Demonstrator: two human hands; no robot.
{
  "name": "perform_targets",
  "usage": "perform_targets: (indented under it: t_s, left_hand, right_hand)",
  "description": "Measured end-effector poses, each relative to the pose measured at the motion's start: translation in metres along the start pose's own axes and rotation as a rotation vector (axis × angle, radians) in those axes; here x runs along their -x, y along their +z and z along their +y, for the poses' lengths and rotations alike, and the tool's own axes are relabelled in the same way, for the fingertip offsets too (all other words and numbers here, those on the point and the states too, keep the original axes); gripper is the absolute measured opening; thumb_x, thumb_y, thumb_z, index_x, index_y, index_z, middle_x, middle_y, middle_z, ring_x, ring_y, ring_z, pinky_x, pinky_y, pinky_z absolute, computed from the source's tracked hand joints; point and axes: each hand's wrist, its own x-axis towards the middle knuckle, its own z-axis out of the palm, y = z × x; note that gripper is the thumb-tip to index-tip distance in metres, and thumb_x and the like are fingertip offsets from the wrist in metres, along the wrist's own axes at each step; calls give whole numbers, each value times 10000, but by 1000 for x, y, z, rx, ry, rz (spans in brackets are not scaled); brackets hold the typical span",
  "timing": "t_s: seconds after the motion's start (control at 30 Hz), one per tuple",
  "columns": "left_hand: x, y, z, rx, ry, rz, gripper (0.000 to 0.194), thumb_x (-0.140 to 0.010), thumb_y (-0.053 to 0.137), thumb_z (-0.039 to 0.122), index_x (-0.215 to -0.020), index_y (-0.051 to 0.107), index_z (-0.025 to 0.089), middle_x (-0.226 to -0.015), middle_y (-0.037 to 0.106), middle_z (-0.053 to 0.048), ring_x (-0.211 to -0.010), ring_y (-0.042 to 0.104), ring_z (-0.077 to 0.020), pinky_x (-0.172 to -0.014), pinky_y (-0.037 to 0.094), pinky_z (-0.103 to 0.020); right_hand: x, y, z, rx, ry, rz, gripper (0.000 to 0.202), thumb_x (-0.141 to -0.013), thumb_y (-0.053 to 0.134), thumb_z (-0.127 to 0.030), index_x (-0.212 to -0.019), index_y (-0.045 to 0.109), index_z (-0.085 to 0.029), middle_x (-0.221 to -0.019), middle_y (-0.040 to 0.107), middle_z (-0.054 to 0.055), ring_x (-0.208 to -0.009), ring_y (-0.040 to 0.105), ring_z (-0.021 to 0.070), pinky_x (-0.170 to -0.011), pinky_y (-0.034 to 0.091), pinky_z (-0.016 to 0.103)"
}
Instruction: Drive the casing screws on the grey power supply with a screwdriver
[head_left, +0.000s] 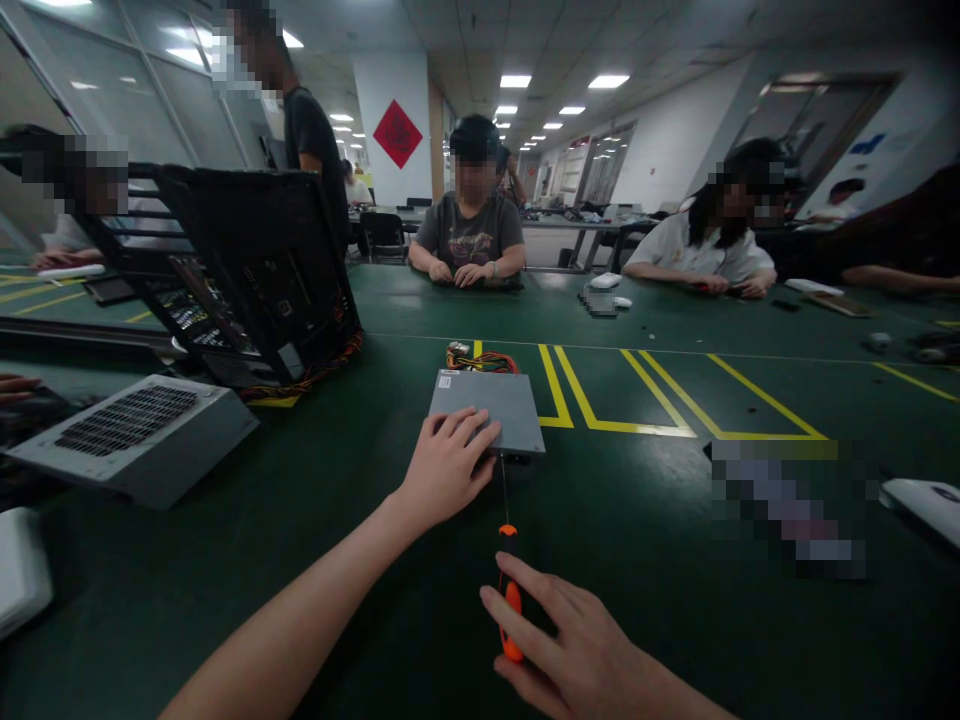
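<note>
A grey metal power supply box [510, 405] lies flat on the green table [360, 600], with a bundle of coloured wires [491, 361] at its far edge. My left hand [450, 465] rests on its near left part, fingers spread over the top. An orange and black screwdriver [513, 600] points away from me, its thin shaft reaching the box's near side. Around its handle are the fingers of my right hand [559, 630], thumb side hidden from view. Where exactly the tip touches cannot be made out.
On the left stand an open black computer case [277, 270] and a second grey power supply [157, 430]. A blurred-out object [787, 510] and a white device [926, 508] lie right. People sit across the table.
</note>
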Motion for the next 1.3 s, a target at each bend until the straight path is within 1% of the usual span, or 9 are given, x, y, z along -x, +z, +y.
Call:
perform_targets:
  t_s: [0.23,0.37,0.5,0.6,0.73,0.9,1.03,1.2,1.3]
  left_hand:
    - [0,1,0,-4,-8,2,363,-819,459,295,-1179,460,246,-1242,486,-58,-1162,399,-240,-907,327,-434]
    - [0,2,-1,-13,-5,7,366,-821,456,302,-1184,454,249,-1241,488,-57,-1163,401,-238,-918,318,-437]
    - [0,2,0,-17,-7,6,368,-815,462,297,-1179,455,248,-1242,488,-55,-1159,404,-237,-915,318,-431]
    - [0,2,0,-10,-11,1,364,-818,455,296,-1179,453,248,-1244,485,-52,-1161,400,-233,-914,316,-429]
    - [1,2,-1,-1,-15,-7,371,-825,444,305,-1191,442,248,-1248,480,-54,-1169,390,-233,-921,307,-434]
    - [1,2,-1,-3,-15,-4,366,-823,447,302,-1184,447,246,-1250,477,-55,-1169,390,-234,-918,309,-434]
    - [1,1,0,-5,-14,-6,364,-825,443,300,-1184,446,246,-1251,477,-54,-1166,394,-232,-914,316,-434]
    - [0,0,0,-7,-8,1,363,-821,450,297,-1180,455,243,-1245,485,-61,-1158,404,-241,-910,322,-439]
    - [0,1,0,-8,-9,2,360,-819,454,295,-1174,463,240,-1245,485,-61,-1157,407,-239,-911,321,-436]
  right_hand:
    - [-5,1,0,-25,-10,100,319,-830,486,-343,-1031,562,-108,-1081,612,168,-814,625,163,-693,514,255]
    - [-2,3,0,-64,27,131,343,-837,464,-374,-1015,555,-95,-1064,620,169,-890,614,162,-740,506,236]
    - [-1,0,1,-54,20,104,314,-850,420,-297,-1067,544,-106,-1072,612,178,-927,609,175,-716,513,235]
    - [-3,-2,1,-3,-21,82,294,-852,413,-274,-1081,552,-151,-1040,628,169,-842,633,172,-653,523,252]
    - [-6,-3,-1,5,-22,154,263,-847,452,-294,-1012,574,-129,-1018,641,165,-764,636,155,-650,518,258]
    - [-3,1,-1,-14,15,211,279,-811,516,-332,-974,546,-107,-992,651,164,-873,624,163,-723,512,235]
    - [1,4,-2,-31,55,170,330,-800,516,-367,-995,530,-100,-1028,632,172,-947,601,177,-754,504,227]
    - [-1,-2,-2,-10,7,35,345,-812,480,-273,-1122,505,-125,-1099,592,176,-926,603,185,-720,509,248]
    - [-4,-4,1,-5,-21,58,330,-822,480,-299,-1105,522,-136,-1073,604,175,-874,614,185,-684,513,272]
